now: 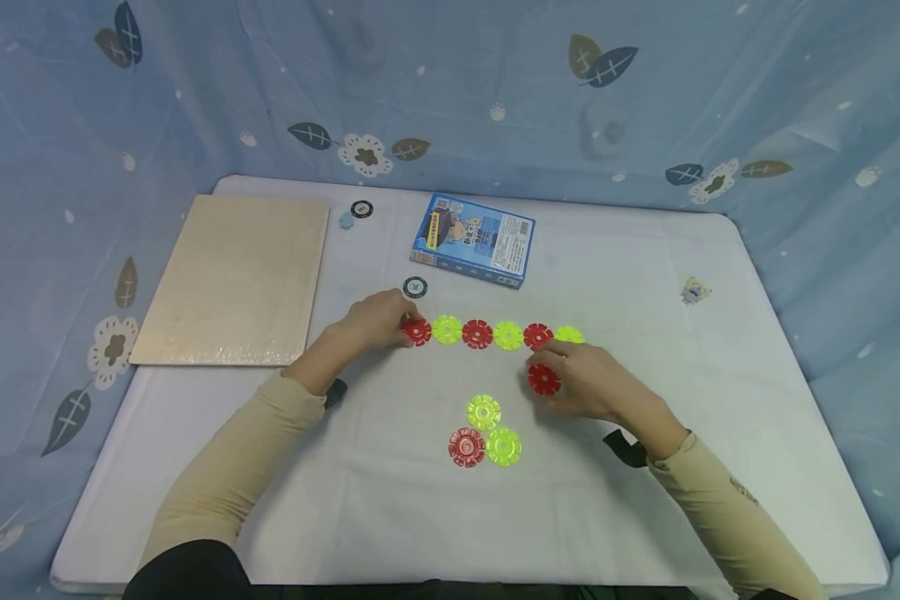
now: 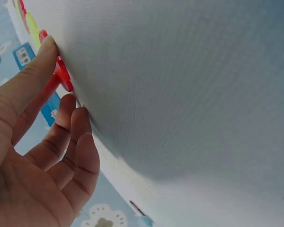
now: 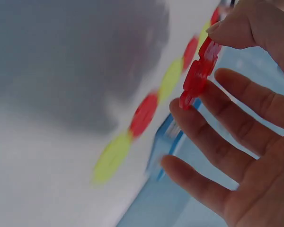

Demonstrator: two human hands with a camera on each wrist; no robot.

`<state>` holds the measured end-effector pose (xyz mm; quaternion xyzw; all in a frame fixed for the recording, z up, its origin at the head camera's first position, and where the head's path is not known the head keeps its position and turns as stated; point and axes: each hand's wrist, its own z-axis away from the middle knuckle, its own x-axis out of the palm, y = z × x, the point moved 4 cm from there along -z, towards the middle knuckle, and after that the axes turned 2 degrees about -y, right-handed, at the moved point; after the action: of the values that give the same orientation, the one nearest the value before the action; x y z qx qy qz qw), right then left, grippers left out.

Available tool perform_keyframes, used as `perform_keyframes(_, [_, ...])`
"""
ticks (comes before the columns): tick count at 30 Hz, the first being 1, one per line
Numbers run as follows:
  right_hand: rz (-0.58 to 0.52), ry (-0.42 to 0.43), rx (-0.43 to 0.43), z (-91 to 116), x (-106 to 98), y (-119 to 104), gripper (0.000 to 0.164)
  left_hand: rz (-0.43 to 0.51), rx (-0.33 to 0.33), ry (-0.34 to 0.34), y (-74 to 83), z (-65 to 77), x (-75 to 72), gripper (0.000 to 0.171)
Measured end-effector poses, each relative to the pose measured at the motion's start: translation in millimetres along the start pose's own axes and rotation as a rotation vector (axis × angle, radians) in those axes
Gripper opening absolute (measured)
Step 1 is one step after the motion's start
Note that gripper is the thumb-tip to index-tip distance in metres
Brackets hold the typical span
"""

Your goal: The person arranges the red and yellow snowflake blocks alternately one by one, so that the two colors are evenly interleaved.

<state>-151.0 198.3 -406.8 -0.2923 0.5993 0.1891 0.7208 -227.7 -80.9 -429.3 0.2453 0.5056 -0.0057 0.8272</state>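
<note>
A row of red and yellow-green flower-shaped discs [image 1: 492,334] lies across the middle of the white table [image 1: 720,433]. My left hand [image 1: 403,322] pinches the red disc at the row's left end [image 1: 417,332]; in the left wrist view that red disc [image 2: 62,78] sits between thumb and index finger of the left hand [image 2: 59,71]. My right hand [image 1: 549,367] holds a loose red disc [image 1: 543,380] just below the row's right end. The right wrist view shows this red disc [image 3: 198,74] on edge, pinched at the thumb of the right hand [image 3: 213,49], the other fingers spread.
Three loose discs, two yellow-green and one red [image 1: 484,433], lie near the front centre. A blue box [image 1: 474,239] lies behind the row, a wooden board [image 1: 232,279] at the left. Two black round chips [image 1: 415,287] [image 1: 362,209] and a small pale piece [image 1: 694,290] lie about.
</note>
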Motion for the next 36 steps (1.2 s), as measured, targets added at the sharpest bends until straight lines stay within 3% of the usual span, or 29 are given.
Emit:
perform_keyframes(7, [0.098, 0.007, 0.190, 17.4, -5.1, 57.6, 0.054, 0.013, -0.012, -0.003, -1.0, 0.7, 0.1, 0.044])
perform_keyframes(14, [0.012, -0.046, 0.285, 20.3, -5.3, 93.6, 0.054, 0.008, -0.010, -0.003, -0.7, 1.3, 0.3, 0.044])
perform_keyframes(22, [-0.062, -0.085, 0.300, 11.6, -1.5, 109.3, 0.047, 0.005, -0.004, 0.003, -1.0, 0.5, 1.8, 0.045])
perform_keyframes(36, [-0.118, -0.089, 0.275, 6.7, 4.7, 114.7, 0.048, 0.007, -0.009, 0.005, -1.0, -0.3, 1.8, 0.045])
